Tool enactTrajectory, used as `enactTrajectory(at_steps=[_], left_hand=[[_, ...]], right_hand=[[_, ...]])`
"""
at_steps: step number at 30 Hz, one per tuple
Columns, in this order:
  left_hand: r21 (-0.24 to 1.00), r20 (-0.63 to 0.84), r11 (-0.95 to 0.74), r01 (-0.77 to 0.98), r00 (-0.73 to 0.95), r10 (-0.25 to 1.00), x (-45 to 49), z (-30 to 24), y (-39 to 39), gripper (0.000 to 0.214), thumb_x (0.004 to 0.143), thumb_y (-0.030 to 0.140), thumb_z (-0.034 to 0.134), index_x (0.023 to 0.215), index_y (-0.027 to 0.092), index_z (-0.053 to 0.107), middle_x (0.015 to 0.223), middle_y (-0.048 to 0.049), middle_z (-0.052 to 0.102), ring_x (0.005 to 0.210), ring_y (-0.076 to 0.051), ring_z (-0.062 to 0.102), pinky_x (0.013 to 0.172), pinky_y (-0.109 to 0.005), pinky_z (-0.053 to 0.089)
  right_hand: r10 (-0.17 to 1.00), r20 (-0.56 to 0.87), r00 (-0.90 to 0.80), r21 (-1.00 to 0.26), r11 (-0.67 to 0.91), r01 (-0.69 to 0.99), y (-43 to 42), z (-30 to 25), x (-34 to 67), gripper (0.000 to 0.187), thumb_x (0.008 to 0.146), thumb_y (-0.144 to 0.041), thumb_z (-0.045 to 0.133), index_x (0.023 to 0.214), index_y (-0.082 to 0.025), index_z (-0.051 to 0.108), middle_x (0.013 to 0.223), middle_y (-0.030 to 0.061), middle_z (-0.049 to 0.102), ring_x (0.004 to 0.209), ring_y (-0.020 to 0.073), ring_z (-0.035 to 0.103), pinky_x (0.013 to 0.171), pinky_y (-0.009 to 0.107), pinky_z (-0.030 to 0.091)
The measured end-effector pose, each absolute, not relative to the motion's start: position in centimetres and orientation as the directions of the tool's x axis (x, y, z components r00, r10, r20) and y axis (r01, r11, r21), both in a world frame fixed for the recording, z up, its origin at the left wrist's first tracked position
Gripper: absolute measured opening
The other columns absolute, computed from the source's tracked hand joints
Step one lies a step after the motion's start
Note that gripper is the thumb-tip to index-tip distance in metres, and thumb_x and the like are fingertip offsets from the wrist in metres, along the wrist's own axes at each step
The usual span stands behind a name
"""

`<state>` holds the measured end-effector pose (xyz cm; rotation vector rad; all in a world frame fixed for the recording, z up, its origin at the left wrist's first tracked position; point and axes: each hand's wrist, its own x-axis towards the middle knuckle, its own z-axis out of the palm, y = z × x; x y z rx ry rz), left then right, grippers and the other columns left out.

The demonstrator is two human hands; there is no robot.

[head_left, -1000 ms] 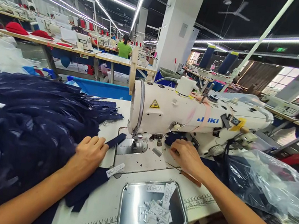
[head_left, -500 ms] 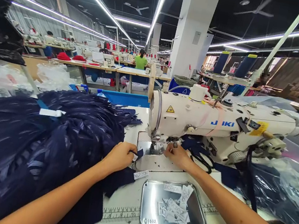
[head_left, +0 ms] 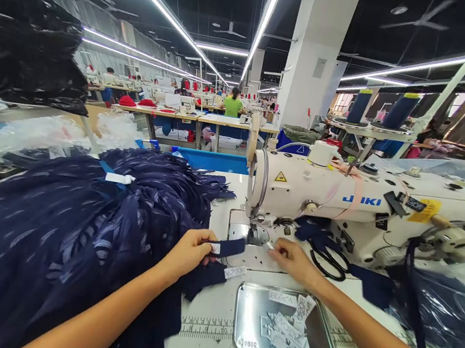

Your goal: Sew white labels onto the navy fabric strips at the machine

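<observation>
Head view showed the left hand (head_left: 188,251), its grip clamped on a navy strip (head_left: 233,247) on the near side of the sewing machine (head_left: 323,182); the right hand's (head_left: 296,264) grip could not be told. Likely light and limp, the strip suited flat pinching by its white label (head_left: 216,248).
</observation>
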<state>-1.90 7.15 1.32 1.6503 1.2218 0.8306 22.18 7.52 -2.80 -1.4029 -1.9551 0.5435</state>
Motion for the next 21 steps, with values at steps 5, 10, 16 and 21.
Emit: enactTrajectory(at_steps=[5, 10, 16, 21], left_hand=[[0.996, 0.057, -0.067, 0.053, 0.187, 0.981, -2.5, 1.8, 5.8, 0.008, 0.059, 0.016, 0.045, 0.052, 0.016, 0.049, 0.049, 0.0044, 0.052, 0.047, -0.008, 0.043, 0.055, -0.020, 0.033], [0.993, 0.118, -0.117, -0.016, 0.144, 0.982, -2.1, 2.2, 4.7, 0.008, 0.060, 0.016, 0.049, 0.052, 0.016, 0.050, 0.048, 0.0045, 0.051, 0.048, -0.008, 0.043, 0.056, -0.020, 0.034], [0.992, 0.122, -0.119, -0.026, 0.163, 0.979, -3.0, 2.8, 3.5, 0.005, 0.060, 0.020, 0.054, 0.060, 0.015, 0.055, 0.055, 0.0030, 0.053, 0.053, -0.009, 0.045, 0.055, -0.020, 0.035], [0.992, 0.122, -0.124, 0.008, 0.120, 0.985, -3.8, 2.7, 3.2, 0.017, 0.063, 0.031, 0.059, 0.060, 0.014, 0.056, 0.055, 0.0034, 0.050, 0.051, -0.009, 0.043, 0.051, -0.020, 0.034]], right_hand=[[0.925, 0.352, -0.142, -0.637, 0.347, 0.689, 6.3, -2.2, 22.1, 0.021, 0.073, -0.040, 0.050, 0.069, -0.019, 0.053, 0.076, 0.0041, 0.054, 0.075, 0.0201, 0.048, 0.067, 0.033, 0.035], [0.936, 0.044, -0.349, -0.989, 0.090, 0.118, 5.5, -0.5, 15.3, 0.033, 0.075, -0.049, 0.046, 0.070, -0.017, 0.056, 0.069, 0.0011, 0.056, 0.055, 0.0112, 0.048, 0.056, 0.026, 0.035], [0.963, 0.099, -0.249, -0.958, 0.025, -0.285, 6.1, 0.7, 10.8, 0.030, 0.059, -0.042, 0.066, 0.054, -0.016, 0.050, 0.051, -0.0046, 0.049, 0.046, 0.0066, 0.040, 0.052, 0.022, 0.031], [0.966, 0.124, -0.227, -0.968, 0.067, -0.244, 6.2, 1.0, 10.8, 0.028, 0.061, -0.039, 0.065, 0.052, -0.017, 0.051, 0.050, -0.0042, 0.050, 0.047, 0.0075, 0.041, 0.054, 0.023, 0.031]])
